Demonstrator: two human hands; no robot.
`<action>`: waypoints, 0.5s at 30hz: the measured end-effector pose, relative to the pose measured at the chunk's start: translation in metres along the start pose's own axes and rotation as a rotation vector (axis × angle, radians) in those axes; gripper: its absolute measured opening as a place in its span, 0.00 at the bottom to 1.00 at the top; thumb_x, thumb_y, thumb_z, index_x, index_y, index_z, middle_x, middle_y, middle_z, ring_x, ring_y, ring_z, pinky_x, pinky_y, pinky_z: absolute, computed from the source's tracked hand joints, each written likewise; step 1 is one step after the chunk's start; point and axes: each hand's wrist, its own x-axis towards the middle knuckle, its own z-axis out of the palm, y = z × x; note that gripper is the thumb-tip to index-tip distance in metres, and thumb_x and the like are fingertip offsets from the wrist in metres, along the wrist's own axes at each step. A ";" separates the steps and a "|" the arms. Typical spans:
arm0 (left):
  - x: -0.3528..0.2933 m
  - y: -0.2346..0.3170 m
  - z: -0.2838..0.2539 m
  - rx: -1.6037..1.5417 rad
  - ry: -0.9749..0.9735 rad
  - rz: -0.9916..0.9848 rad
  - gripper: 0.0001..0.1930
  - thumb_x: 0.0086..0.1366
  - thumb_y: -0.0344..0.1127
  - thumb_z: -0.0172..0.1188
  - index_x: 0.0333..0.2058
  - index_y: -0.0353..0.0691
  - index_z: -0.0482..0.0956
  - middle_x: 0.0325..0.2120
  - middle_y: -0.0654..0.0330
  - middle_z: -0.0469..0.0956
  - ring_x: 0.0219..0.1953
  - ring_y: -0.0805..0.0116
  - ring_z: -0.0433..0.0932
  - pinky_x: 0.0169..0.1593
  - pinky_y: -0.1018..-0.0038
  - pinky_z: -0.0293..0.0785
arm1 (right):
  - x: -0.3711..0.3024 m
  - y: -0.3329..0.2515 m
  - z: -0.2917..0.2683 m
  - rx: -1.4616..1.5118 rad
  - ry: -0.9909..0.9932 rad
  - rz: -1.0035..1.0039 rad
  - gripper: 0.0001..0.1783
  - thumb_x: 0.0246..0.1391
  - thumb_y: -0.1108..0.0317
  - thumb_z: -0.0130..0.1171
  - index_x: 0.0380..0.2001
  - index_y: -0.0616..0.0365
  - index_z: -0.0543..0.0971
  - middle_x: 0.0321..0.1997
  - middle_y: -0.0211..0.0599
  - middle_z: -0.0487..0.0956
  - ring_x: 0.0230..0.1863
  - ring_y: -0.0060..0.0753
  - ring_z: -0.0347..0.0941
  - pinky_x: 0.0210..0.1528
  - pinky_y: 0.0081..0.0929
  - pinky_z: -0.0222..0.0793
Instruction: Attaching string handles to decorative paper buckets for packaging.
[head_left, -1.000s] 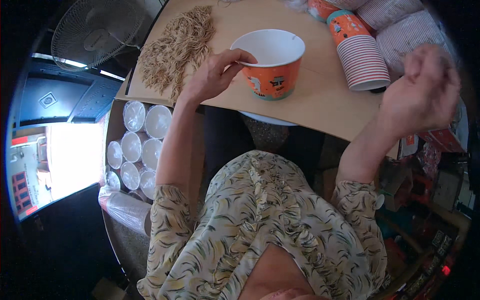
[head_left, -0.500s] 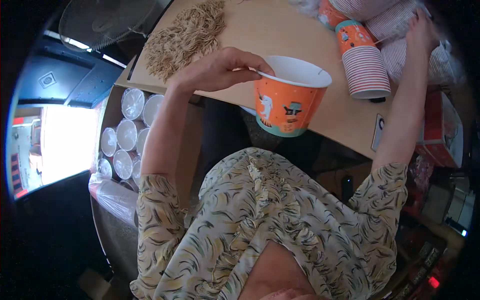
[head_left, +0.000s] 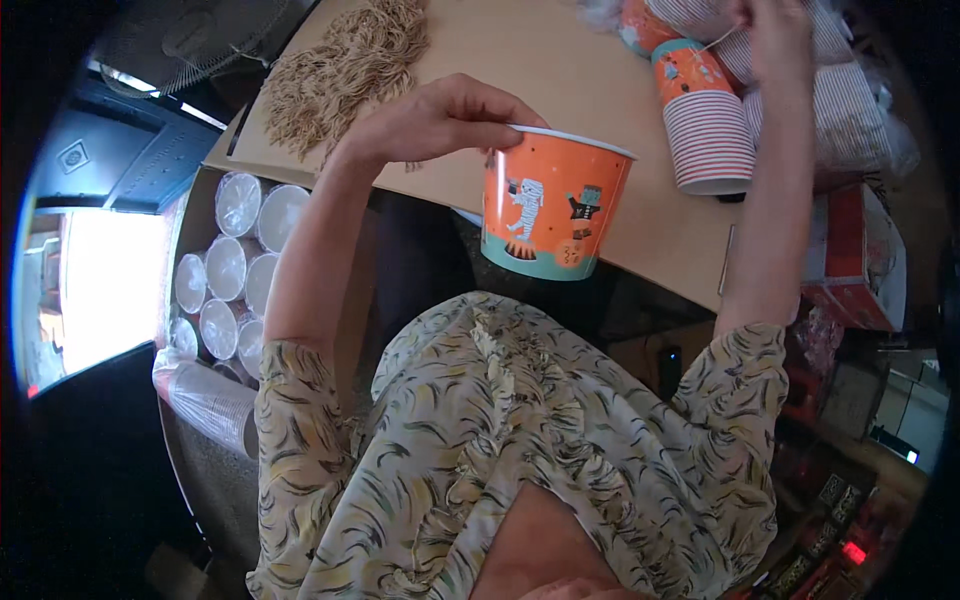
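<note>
My left hand (head_left: 450, 118) pinches the rim of an orange paper bucket (head_left: 550, 205) with a teal base and printed figures. The bucket hangs over the table's near edge, and its inside is hidden now. At the far right my right hand (head_left: 782, 35) is closed, with a thin light cord (head_left: 722, 38) running from its fingertips; the hand is partly cut off by the picture's top. Below that cord lies a stack of nested orange paper buckets (head_left: 708, 140) on its side, its white rims toward me.
A heap of beige cords (head_left: 350, 75) lies on the table (head_left: 520, 60) at the far left. More bagged bucket stacks (head_left: 840, 115) fill the far right. On the left, a carton holds plastic-wrapped white cups (head_left: 228, 268). A red and white box (head_left: 850, 255) stands at right.
My right hand has come left from the bagged stacks, with a cord now at its fingertips. The bucket in my left hand has tipped, so its opening faces away. The view has shifted slightly.
</note>
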 end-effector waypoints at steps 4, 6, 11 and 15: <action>-0.005 0.018 0.002 0.097 0.062 -0.210 0.18 0.70 0.41 0.62 0.56 0.43 0.81 0.28 0.71 0.81 0.22 0.86 0.70 0.25 0.84 0.68 | -0.043 -0.005 0.044 -0.020 -0.191 0.276 0.07 0.63 0.69 0.56 0.32 0.58 0.79 0.21 0.28 0.75 0.19 0.18 0.68 0.20 0.19 0.67; -0.001 0.011 -0.001 0.072 0.029 -0.167 0.19 0.70 0.41 0.62 0.56 0.43 0.80 0.30 0.70 0.82 0.23 0.85 0.71 0.27 0.84 0.70 | -0.019 0.058 0.025 -0.001 -0.187 0.283 0.07 0.64 0.68 0.56 0.33 0.59 0.80 0.22 0.31 0.77 0.18 0.22 0.70 0.19 0.26 0.69; 0.003 0.009 0.004 -0.149 -0.042 -0.103 0.18 0.71 0.41 0.61 0.55 0.40 0.81 0.34 0.65 0.84 0.29 0.82 0.77 0.36 0.78 0.77 | 0.009 0.154 -0.021 -0.477 -0.182 0.364 0.09 0.62 0.63 0.61 0.35 0.54 0.86 0.29 0.23 0.84 0.24 0.12 0.72 0.23 0.15 0.64; 0.004 0.017 0.017 0.187 -0.116 0.073 0.11 0.68 0.33 0.63 0.47 0.37 0.83 0.34 0.59 0.85 0.39 0.68 0.83 0.44 0.71 0.79 | -0.001 0.174 -0.020 -0.400 -0.138 0.427 0.11 0.60 0.63 0.64 0.40 0.58 0.86 0.30 0.31 0.84 0.22 0.15 0.72 0.21 0.18 0.67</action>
